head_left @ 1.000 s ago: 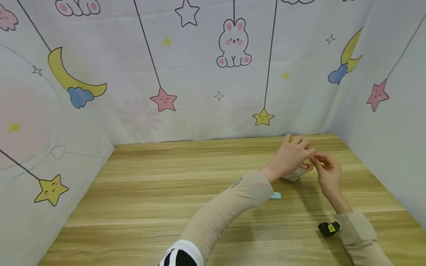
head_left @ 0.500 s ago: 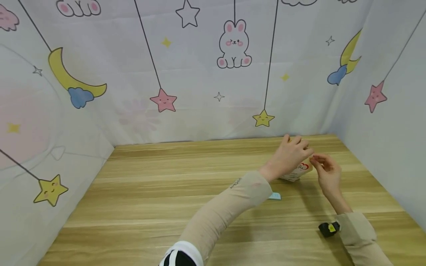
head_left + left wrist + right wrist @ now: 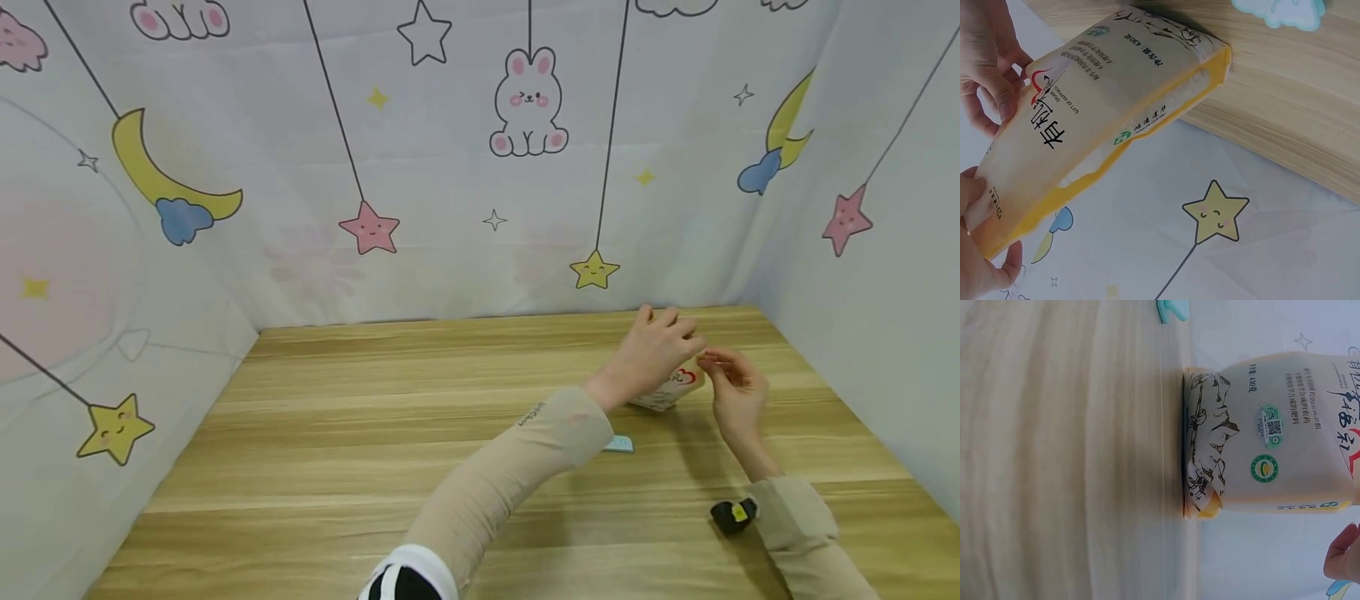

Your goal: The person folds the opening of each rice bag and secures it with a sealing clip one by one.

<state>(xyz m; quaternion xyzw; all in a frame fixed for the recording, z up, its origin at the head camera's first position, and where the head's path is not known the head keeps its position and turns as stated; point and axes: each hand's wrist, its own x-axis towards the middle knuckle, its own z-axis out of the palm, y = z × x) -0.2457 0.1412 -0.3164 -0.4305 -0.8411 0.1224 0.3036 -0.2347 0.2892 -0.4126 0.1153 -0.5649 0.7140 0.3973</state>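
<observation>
A cream rice bag (image 3: 667,394) with yellow sides, a clear side window and printed lettering stands on the table, its upper part tilted. My left hand (image 3: 651,354) grips the bag's top; in the left wrist view its thumb and a finger lie on either side of the yellow-edged end. At the upper right corner of the bag, my right hand (image 3: 738,396) pinches the edge between thumb and fingers. The bag's mouth is hidden by the hands, so I cannot tell whether it is sealed. The bag's base (image 3: 1200,444) rests on the tabletop.
A light-blue item with a scalloped edge (image 3: 1282,9) lies on the wooden table (image 3: 360,433) near the left sleeve, partly covered by it in the head view. A black device (image 3: 732,516) sits at the right cuff. Printed white fabric (image 3: 450,183) walls the back and sides.
Both hands keep their places on the bag, with only slight motion. The right forearm and its cuff have shifted a little to the left.
</observation>
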